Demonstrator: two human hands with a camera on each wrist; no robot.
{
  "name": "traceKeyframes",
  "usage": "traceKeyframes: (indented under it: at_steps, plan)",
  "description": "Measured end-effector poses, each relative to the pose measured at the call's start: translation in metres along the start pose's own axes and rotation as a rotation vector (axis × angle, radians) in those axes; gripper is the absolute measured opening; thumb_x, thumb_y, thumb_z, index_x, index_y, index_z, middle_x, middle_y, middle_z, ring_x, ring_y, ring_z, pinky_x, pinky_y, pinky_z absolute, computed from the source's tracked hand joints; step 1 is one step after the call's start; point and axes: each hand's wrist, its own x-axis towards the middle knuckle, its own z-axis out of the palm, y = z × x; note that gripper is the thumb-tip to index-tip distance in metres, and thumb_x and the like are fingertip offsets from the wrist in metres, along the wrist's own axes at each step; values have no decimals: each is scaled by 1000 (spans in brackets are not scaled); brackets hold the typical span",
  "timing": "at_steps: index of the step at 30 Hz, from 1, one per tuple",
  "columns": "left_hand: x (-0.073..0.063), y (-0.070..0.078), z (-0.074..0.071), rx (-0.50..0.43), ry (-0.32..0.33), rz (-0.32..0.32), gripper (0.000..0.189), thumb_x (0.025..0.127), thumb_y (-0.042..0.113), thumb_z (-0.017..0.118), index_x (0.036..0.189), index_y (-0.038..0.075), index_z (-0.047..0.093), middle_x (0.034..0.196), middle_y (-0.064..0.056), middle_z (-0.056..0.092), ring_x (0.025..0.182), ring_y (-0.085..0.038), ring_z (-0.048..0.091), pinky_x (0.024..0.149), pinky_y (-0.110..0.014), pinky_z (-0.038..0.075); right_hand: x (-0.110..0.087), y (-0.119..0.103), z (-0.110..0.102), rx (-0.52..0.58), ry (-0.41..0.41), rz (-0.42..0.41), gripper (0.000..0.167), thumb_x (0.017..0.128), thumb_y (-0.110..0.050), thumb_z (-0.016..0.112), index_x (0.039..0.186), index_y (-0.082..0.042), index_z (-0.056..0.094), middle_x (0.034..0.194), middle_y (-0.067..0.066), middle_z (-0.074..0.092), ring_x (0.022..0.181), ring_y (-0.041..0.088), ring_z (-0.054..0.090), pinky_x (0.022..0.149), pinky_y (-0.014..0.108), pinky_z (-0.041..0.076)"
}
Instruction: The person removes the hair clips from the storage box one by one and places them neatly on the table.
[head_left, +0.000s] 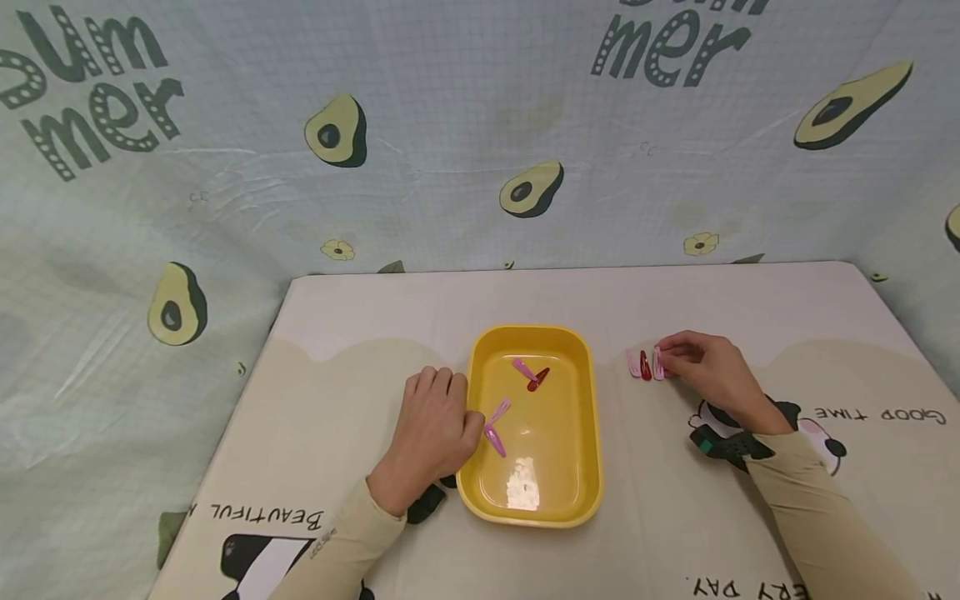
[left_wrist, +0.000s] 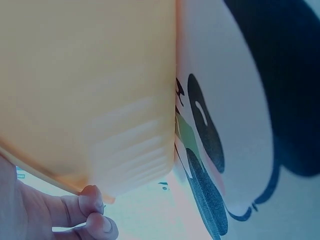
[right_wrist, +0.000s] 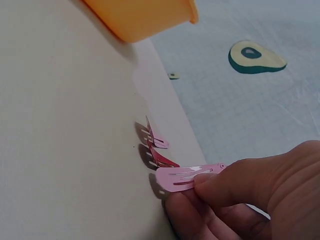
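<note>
My right hand (head_left: 712, 371) pinches a pink snap hair clip (right_wrist: 187, 176) between thumb and fingers, its rounded end close to the cloth. Just left of it stand a red hair clip (head_left: 645, 365) and another pink hair clip (head_left: 633, 363) in a row; the right wrist view shows both bent open. At the left rim of the yellow tray (head_left: 555, 492), my left hand (head_left: 438, 421) grips the edge with curled fingers. Inside the tray lie a pink clip (head_left: 522, 367) touching a red clip (head_left: 537, 380), and lower down a bent purple-pink clip (head_left: 494, 439).
A printed cloth (head_left: 360, 467) with cartoon figures and lettering covers the table. Behind the table's far edge rises a pale curtain (head_left: 435, 192) with avocado prints. The tray's raised walls stand between the two hands.
</note>
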Motion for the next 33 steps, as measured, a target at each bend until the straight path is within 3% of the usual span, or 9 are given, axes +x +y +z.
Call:
traceKeyframes:
  at_steps: [11, 20, 27, 33]
  plan:
    - [0, 1, -1, 7, -5, -2, 14, 86, 18, 56, 79, 10, 47, 74, -3, 39, 77, -22, 34, 79, -37, 33, 1, 1, -1, -26, -15, -28, 25, 100, -22, 65, 117, -4, 72, 100, 12, 78, 82, 2, 65, 73, 19, 48]
    - [-1, 1, 0, 5, -3, -13, 14, 86, 18, 56, 79, 11, 47, 74, -3, 39, 77, -22, 34, 80, -38, 33, 1, 0, 0, -43, -14, -27, 25, 99, -21, 67, 118, -4, 71, 103, 14, 77, 91, 19, 68, 75, 20, 48]
    - [-1, 0, 1, -13, 9, -11, 14, 86, 18, 56, 78, 11, 47, 74, -3, 38, 77, -22, 35, 80, -37, 33, 1, -1, -3, -51, -12, -31, 30, 100, -27, 66, 119, -5, 73, 104, 13, 79, 88, 9, 65, 75, 18, 47]
    - [-1, 0, 2, -14, 1, -13, 13, 86, 18, 56, 79, 11, 47, 75, -2, 38, 78, -21, 34, 80, -37, 32, 0, -3, -5, -56, -23, -29, 36, 100, -32, 65, 122, -4, 73, 111, 16, 78, 98, 22, 70, 78, 18, 47]
